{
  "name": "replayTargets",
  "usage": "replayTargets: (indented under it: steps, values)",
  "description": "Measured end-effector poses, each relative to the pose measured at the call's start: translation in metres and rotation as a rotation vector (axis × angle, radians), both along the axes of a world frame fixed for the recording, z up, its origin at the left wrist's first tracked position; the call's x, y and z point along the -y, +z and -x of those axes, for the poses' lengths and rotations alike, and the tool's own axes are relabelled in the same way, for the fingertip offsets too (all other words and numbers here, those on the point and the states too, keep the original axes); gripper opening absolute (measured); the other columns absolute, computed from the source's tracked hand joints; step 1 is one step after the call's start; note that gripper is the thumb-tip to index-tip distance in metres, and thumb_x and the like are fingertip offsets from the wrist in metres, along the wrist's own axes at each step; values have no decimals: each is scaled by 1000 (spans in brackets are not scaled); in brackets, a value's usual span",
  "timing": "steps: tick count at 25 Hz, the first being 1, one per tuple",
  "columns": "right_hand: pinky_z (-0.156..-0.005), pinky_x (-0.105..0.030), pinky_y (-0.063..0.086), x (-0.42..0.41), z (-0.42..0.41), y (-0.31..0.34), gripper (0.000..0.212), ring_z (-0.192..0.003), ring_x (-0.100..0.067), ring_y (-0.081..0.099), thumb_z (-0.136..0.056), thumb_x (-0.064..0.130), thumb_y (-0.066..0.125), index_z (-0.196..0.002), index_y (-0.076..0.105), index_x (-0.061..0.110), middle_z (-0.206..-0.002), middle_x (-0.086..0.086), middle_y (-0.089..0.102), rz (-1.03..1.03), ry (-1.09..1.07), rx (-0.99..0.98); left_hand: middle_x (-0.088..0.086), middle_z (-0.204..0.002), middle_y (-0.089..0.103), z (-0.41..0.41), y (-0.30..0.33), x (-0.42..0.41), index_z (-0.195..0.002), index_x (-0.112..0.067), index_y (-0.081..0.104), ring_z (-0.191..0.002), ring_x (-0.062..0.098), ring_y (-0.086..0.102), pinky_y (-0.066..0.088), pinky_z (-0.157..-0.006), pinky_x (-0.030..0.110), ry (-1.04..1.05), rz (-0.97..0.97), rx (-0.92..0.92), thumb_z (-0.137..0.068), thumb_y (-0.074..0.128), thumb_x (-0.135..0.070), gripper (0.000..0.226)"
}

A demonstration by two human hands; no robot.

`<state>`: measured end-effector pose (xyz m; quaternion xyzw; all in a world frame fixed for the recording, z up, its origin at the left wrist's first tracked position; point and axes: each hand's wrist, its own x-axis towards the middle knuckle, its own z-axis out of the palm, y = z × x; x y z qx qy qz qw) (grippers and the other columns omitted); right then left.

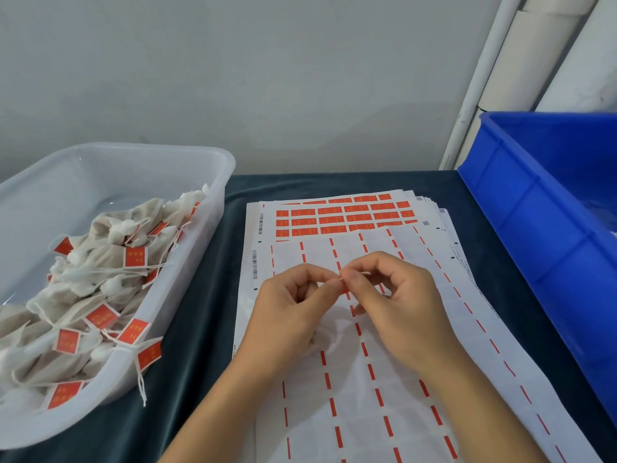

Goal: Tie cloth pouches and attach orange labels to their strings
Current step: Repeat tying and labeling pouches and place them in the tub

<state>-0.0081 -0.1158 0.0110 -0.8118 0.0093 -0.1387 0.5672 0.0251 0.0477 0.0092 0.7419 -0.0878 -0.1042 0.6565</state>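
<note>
Above the used label sheet (384, 379), two hands meet over a small orange label (344, 286).

The left hand (290, 309) and the right hand (397, 295) have their fingertips curled in and pressed together, pinching the label and a thin string (362, 273) between them; a white cloth pouch (329, 332) lies on the sheet beneath the palms, mostly hidden. Behind the stripped sheet, a stack of sheets (344, 217) with orange labels in place fans out on the dark cloth table (200, 329). To the left stands a clear plastic bin (207, 168) heaped with tied, labelled pouches (110, 272). A blue crate (534, 202) sits at the right edge.
</note>
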Motion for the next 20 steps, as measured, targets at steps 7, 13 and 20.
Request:
replayTargets:
  steps: [7,13,20]
  values:
    - [-72,-21,61,-1,-1,-4,5,-97,-2,67,-98,35,64,-96,69,36,-92,23,70,-34,6,-11,18,-63,51,-2,-5,0,-87,-34,74,-53,19,47,49,-54,24,38,-36,108,-95,73,-31,9]
    - [-75,-15,57,-2,2,-5,9,-97,-1,64,-98,30,64,-92,67,36,-91,25,67,97,10,25,4,-58,46,-2,-6,-2,-85,-31,74,-49,14,43,43,-50,19,-6,-5,71,-97,72,-28,12]
    - [-73,-20,59,-2,2,1,11,-98,-5,64,-97,26,67,-93,66,36,-98,20,66,89,-53,103,-11,-77,65,7,2,-4,-96,-41,67,-71,9,64,56,-69,23,49,-253,169,-97,71,-38,6]
